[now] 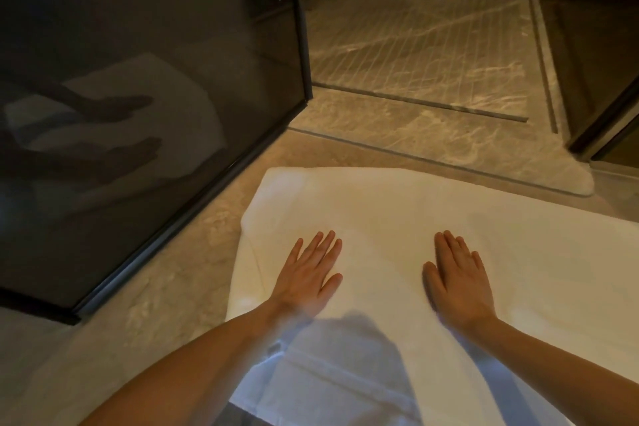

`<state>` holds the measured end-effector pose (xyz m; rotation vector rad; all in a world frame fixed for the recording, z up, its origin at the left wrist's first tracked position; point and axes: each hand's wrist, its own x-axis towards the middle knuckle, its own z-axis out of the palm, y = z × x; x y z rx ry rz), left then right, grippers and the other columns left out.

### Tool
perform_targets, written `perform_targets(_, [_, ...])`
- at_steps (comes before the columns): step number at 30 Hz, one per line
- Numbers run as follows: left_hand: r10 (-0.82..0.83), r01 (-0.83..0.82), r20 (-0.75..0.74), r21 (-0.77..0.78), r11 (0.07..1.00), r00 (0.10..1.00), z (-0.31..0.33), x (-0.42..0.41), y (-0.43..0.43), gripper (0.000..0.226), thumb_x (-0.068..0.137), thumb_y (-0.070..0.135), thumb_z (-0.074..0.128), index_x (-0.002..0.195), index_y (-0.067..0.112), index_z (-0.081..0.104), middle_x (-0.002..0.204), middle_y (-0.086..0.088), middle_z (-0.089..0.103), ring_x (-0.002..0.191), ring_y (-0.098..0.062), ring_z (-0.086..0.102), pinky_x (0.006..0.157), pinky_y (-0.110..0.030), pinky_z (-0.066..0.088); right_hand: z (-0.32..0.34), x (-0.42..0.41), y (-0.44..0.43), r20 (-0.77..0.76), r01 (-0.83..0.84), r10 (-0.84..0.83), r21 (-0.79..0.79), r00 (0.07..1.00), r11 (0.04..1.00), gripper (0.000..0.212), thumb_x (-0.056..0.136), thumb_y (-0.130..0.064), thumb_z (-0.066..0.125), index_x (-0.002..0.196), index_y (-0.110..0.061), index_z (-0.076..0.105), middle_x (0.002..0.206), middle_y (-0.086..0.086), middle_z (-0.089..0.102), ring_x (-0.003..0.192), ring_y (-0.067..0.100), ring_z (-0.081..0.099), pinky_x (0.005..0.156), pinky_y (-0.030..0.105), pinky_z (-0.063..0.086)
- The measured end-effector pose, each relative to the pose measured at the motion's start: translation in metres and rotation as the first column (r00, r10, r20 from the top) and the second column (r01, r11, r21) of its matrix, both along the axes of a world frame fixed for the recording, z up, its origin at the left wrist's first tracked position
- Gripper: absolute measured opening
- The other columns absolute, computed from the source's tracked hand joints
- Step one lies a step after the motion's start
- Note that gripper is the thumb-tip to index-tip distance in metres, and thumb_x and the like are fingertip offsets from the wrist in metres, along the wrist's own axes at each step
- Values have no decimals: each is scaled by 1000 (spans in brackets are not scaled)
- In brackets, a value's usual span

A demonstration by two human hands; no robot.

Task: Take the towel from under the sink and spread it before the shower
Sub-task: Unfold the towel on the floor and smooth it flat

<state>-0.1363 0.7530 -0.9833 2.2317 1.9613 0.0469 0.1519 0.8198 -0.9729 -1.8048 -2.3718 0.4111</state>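
Both forearms bare, no sleeves in view. Left hand (307,273) and right hand (456,280): no rings, watch or bands visible. Fingernails short, unpainted.

White towel (397,218) lies flat on the marble floor (173,287), its far edge just short of the shower threshold (432,145) at 12 o'clock. Left hand (307,278) and right hand (456,282) rest palms down on it, fingers extended, well apart. Dark glass panel (138,114) at 10 o'clock reflects towel and arms. Shower floor (415,45) beyond has grooved lines.
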Motion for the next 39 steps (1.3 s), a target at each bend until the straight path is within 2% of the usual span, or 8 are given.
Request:
perform_targets(7, [-23, 23, 15, 7, 1000, 1000, 0, -14, 22, 59, 98, 50, 11, 154, 33, 0, 161, 16, -6, 148, -7, -12, 119, -35, -12, 13, -71, 27, -48, -124, 124, 4, 991, 992, 59, 103, -38, 26, 156, -16, 12, 164, 3, 10, 151, 19, 4, 122, 36, 2])
perform_targets(13, [70, -70, -9, -38, 997, 998, 8, -34, 96, 56, 102, 42, 17, 155, 27, 5, 164, 6, -1, 149, -15, -4, 121, -38, -1, -8, -82, 30, 74, -130, 129, 3, 989, 992, 62, 101, -45, 13, 156, -20, -3, 164, -1, -2, 150, 16, -8, 122, 37, -4])
perform_targets(17, [89, -89, -26, -12, 996, 996, 21, -38, 138, 56, 103, 35, 23, 155, 21, 7, 164, 1, 1, 150, -18, -2, 121, -36, 0, -12, -80, 30, 65, -120, 119, 19, 991, 993, 64, 100, -48, 9, 156, -21, -7, 164, -4, -6, 149, 12, -12, 121, 35, -7])
perform_targets(24, [137, -134, -29, 93, 987, 990, 42, -47, 179, 51, 103, 16, 28, 153, 14, 21, 159, -4, 27, 146, -22, 19, 120, -37, 10, -9, -81, 30, 69, -116, 116, 3, 991, 993, 64, 99, -48, 10, 155, -22, -8, 164, -5, -6, 149, 12, -11, 121, 34, -7])
perform_targets(27, [129, -124, -28, 150, 981, 991, 40, -47, 178, 47, 102, 17, 33, 149, 14, 31, 152, -6, 39, 140, -23, 31, 119, -37, 16, -11, -81, 30, 71, -114, 113, 8, 991, 993, 65, 98, -49, 8, 155, -22, -8, 163, -5, -7, 149, 12, -12, 122, 35, -7])
perform_targets(31, [136, -162, 112, 277, 947, 984, 37, -44, 171, 36, 98, 11, 46, 133, 14, 55, 133, -8, 58, 124, -26, 48, 110, -34, 31, -11, -80, 30, 69, -120, 119, 13, 991, 993, 65, 98, -50, 7, 155, -23, -8, 164, -5, -7, 149, 12, -12, 121, 34, -8])
perform_targets(36, [145, -191, 179, 274, 943, 973, 39, -43, 169, 28, 96, 10, 54, 121, 12, 65, 119, -8, 64, 113, -27, 53, 98, -35, 40, -9, -80, 29, 59, -119, 118, 9, 991, 993, 65, 99, -50, 7, 155, -23, -8, 164, -5, -7, 149, 12, -12, 122, 34, -7])
perform_targets(39, [73, -120, 150, 331, 936, 986, 41, -41, 157, 23, 91, 6, 58, 111, 9, 70, 106, -13, 66, 102, -33, 57, 87, -41, 45, -8, -81, 29, 49, -117, 116, 6, 992, 993, 64, 99, -49, 9, 156, -23, -6, 164, -5, -5, 149, 12, -11, 122, 34, -5])
